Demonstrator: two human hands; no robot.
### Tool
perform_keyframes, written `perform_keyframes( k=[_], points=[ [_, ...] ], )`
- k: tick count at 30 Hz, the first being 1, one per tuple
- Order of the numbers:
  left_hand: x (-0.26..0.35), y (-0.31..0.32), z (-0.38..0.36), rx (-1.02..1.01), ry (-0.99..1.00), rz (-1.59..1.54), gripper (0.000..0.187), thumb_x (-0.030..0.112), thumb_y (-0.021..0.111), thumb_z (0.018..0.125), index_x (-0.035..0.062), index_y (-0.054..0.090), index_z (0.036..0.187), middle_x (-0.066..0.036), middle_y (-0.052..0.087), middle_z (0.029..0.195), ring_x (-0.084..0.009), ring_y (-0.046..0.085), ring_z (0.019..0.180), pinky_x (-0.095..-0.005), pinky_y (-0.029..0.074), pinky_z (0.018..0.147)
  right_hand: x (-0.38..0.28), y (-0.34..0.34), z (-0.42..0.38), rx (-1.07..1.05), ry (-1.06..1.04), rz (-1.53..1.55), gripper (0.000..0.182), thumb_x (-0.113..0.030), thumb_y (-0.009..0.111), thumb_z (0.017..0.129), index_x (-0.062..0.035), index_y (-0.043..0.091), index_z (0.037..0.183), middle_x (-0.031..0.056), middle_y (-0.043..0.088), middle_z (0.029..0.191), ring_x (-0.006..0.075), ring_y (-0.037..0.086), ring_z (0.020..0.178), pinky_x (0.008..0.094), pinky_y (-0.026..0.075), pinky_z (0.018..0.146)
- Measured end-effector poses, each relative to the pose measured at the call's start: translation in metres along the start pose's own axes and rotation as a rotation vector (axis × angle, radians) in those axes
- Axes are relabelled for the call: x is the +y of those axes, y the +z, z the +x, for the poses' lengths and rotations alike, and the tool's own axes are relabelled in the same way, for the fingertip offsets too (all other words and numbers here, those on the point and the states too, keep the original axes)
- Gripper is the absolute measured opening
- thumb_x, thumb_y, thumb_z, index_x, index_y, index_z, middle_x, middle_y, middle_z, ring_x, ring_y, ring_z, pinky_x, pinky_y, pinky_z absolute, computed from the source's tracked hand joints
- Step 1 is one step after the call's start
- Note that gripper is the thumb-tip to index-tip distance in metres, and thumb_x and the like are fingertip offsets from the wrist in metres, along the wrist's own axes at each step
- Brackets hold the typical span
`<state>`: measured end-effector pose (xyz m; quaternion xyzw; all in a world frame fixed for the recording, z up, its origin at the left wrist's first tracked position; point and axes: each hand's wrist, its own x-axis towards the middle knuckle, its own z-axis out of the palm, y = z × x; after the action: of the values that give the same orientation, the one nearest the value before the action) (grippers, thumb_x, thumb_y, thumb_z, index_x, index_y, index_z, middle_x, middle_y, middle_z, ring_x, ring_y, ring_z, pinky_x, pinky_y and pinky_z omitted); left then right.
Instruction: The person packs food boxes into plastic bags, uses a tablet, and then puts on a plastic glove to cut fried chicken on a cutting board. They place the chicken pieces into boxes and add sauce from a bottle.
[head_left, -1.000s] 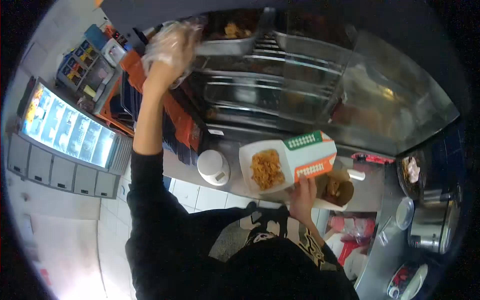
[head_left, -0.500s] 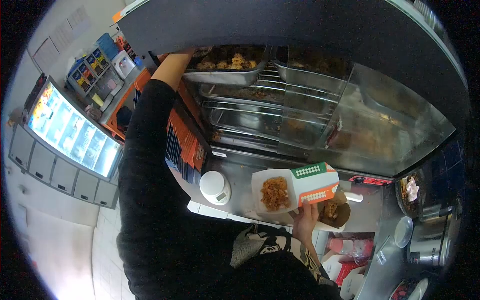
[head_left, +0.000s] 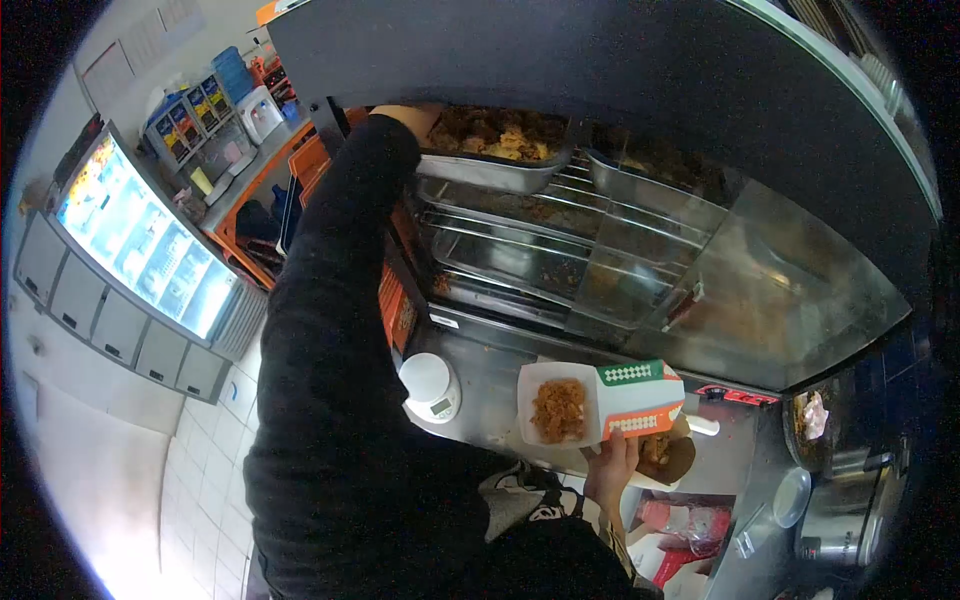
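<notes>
My left hand [head_left: 415, 118] reaches into the upper shelf of a glass-fronted warming cabinet, beside a metal tray of fried pieces [head_left: 512, 140]; its fingers are hidden there. Lower right, my right hand [head_left: 612, 468] has its fingers closed on the edge of an open paper box [head_left: 632, 392] with green and orange print. Breaded food [head_left: 560, 410] lies in the box's white tray part. Beneath and right of that box, a brown paper container [head_left: 680, 458] with fried food is partly covered.
A white digital scale [head_left: 430, 387] stands on the metal counter [head_left: 482, 375] at left. Right of the cabinet are a pot [head_left: 838, 515], a round lid [head_left: 791, 497] and a pan [head_left: 800, 430]. A lit display fridge [head_left: 150, 250] and a water dispenser [head_left: 260, 112] stand far left.
The view has shifted, so the cabinet and counter sit further right. My left forearm shows less bare skin below the cabinet's top edge. The box stays in my right hand.
</notes>
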<state>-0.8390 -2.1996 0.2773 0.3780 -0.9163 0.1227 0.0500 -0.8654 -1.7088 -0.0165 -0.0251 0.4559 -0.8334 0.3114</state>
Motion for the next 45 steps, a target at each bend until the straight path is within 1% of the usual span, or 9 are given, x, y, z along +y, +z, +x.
perform_keyframes(
  k=[11,19,25,32,34,36,39,43,45],
  points=[
    [-0.006,0.003,0.011,0.021,0.030,-0.001,0.025,0.027,0.053,0.084,0.0059,0.061,0.095,-0.020,0.060,0.091,-0.0335,0.059,0.085,-0.0420,0.046,0.072,0.008,-0.007,-0.005,0.098,-0.049,-0.009,0.034,-0.022,0.054,0.090,-0.0113,0.044,0.121,0.0069,0.054,0.114,0.0212,0.055,0.101,0.0467,0.048,0.079],
    [-0.003,0.001,0.001,0.044,0.072,-0.018,0.026,0.029,0.054,0.084,0.0057,0.060,0.094,-0.020,0.060,0.089,-0.0336,0.059,0.085,-0.0420,0.046,0.073,0.007,0.002,-0.004,0.096,-0.041,-0.022,0.027,-0.019,0.051,0.092,-0.0073,0.045,0.115,0.0064,0.054,0.109,0.0202,0.056,0.097,0.0400,0.050,0.074],
    [0.026,-0.006,-0.084,0.175,0.094,0.089,0.027,0.030,0.054,0.083,0.0056,0.060,0.094,-0.021,0.060,0.088,-0.0337,0.059,0.085,-0.0421,0.046,0.073,0.010,-0.010,0.002,0.093,0.078,-0.027,0.024,-0.020,0.051,0.091,-0.0079,0.047,0.112,0.0052,0.055,0.105,0.0188,0.055,0.096,0.0391,0.049,0.074],
    [0.100,0.036,-0.226,1.271,0.098,-0.240,0.022,0.010,0.061,0.079,0.0063,0.060,0.101,-0.011,0.061,0.092,-0.0289,0.056,0.083,-0.0396,0.042,0.075,0.027,-0.020,0.012,0.074,0.052,0.010,0.026,-0.019,0.051,0.091,-0.0094,0.046,0.115,0.0051,0.055,0.108,0.0201,0.054,0.101,0.0431,0.047,0.079],
    [0.141,0.071,-0.260,1.141,0.272,-0.494,0.023,0.009,0.061,0.077,0.0099,0.061,0.099,-0.007,0.061,0.088,-0.0255,0.056,0.082,-0.0362,0.040,0.074,0.029,-0.021,0.013,0.076,0.054,0.020,0.022,-0.017,0.047,0.093,-0.0081,0.048,0.113,0.0032,0.055,0.108,0.0166,0.054,0.102,0.0387,0.051,0.078],
    [0.178,0.110,-0.298,0.603,0.337,-0.554,0.026,0.012,0.062,0.073,0.0142,0.062,0.099,-0.004,0.058,0.096,-0.0226,0.053,0.091,-0.0405,0.035,0.082,0.029,-0.022,0.013,0.092,0.058,0.021,0.024,-0.017,0.048,0.093,-0.0086,0.047,0.116,0.0033,0.054,0.109,0.0161,0.054,0.101,0.0378,0.050,0.078],
    [0.212,0.179,-0.319,0.163,0.498,-0.558,0.040,0.020,0.063,0.076,0.0142,0.056,0.115,-0.006,0.056,0.110,-0.0246,0.051,0.103,-0.0459,0.032,0.093,0.037,-0.039,0.020,0.067,0.059,0.001,0.026,-0.018,0.049,0.092,-0.0094,0.046,0.116,0.0038,0.053,0.112,0.0166,0.053,0.102,0.0411,0.048,0.080],
    [0.210,0.192,-0.318,-0.096,0.402,-0.614,0.051,0.029,0.062,0.078,0.0131,0.049,0.124,-0.009,0.052,0.122,-0.0251,0.046,0.115,-0.0466,0.029,0.100,0.057,-0.060,0.024,0.069,0.103,0.011,0.027,-0.018,0.049,0.092,-0.0101,0.046,0.118,0.0048,0.051,0.115,0.0179,0.049,0.108,0.0462,0.045,0.087],
    [0.205,0.196,-0.314,0.082,0.284,-1.224,0.064,0.048,0.058,0.082,0.0086,0.042,0.130,-0.012,0.051,0.125,-0.0284,0.048,0.114,-0.0447,0.034,0.100,0.071,-0.084,0.027,-0.003,0.214,-0.122,0.029,-0.019,0.048,0.093,-0.0107,0.045,0.120,0.0051,0.050,0.117,0.0177,0.048,0.110,0.0443,0.044,0.087]
  ],
)
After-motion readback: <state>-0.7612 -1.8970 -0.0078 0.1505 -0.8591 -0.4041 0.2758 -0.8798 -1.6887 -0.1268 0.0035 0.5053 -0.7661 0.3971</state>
